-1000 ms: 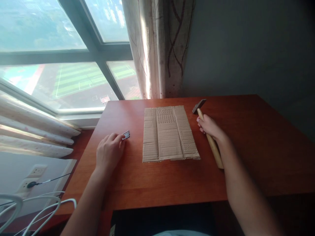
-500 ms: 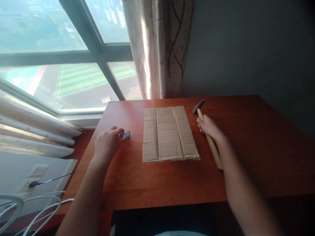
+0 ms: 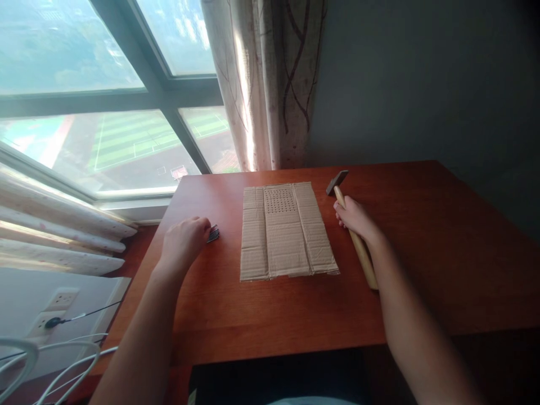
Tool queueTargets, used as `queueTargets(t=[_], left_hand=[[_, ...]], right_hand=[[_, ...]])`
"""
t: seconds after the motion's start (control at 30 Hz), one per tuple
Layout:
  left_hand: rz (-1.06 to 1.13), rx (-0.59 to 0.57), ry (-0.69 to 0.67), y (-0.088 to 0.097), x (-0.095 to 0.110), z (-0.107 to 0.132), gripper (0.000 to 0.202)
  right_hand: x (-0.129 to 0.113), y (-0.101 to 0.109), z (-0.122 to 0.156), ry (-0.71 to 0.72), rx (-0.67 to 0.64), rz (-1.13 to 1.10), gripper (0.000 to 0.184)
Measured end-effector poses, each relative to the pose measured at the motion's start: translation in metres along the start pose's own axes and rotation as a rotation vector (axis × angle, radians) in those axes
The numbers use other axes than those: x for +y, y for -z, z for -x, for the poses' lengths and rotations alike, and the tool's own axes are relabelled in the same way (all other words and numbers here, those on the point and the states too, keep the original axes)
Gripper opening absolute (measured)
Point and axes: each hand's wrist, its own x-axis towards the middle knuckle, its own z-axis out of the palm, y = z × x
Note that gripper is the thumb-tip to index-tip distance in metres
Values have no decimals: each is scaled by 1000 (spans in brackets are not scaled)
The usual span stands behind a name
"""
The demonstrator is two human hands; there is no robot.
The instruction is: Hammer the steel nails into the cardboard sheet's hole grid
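Nails [image 3: 214, 235] in the head view lie on the worktop [image 3: 253, 320], just right of your left hand [image 3: 184, 239], the nearer one, long axes roughly crosswise; whether its fingers pinch one, I cannot tell. Your right hand [image 3: 352, 215] grips the hammer [image 3: 359, 251].

the right hand [image 3: 352, 214] hides a stretch of the hammer's wooden handle [image 3: 363, 256].

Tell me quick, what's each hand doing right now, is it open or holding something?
Left hand: curled beside the nails; whether it grips one can't be told.
Right hand: closed, holding the hammer by its wooden handle.
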Motion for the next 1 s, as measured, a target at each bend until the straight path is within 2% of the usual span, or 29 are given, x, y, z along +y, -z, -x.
queueTargets(t=[0.13,0.23,0.3,0.33,0.43,0.53,0.63,0.77,1.0], left_hand=[[109,83,73,10,6,-2,19],[424,211,96,30,22,-4,13],[749,284,44,46,40,-6,15],[896,283,-1,54,51,-7,17],[1119,234,-150,71,89,-14,17],[1124,176,-300,73,120,-25,13],[1079,135,-364,67,138,-38,11],[1036,111,-367,61,146,-48,8],[967,138,-380,56,150,-51,7]], right_hand=[[-1,-1,1,-15,-23,-67,7],[-4,-2,2,-39,-41,-131,5],[-6,-3,2,-54,-51,-174,4],[-6,-4,2,-59,-54,-193,4],[-7,-4,3,-71,-62,-238,4],[-9,-5,5,-77,-68,-262,3],[-10,-5,6,-72,-64,-270,3],[-10,-7,4,-65,-60,-265,5],[-9,-10,1,-65,-55,-255,5]])
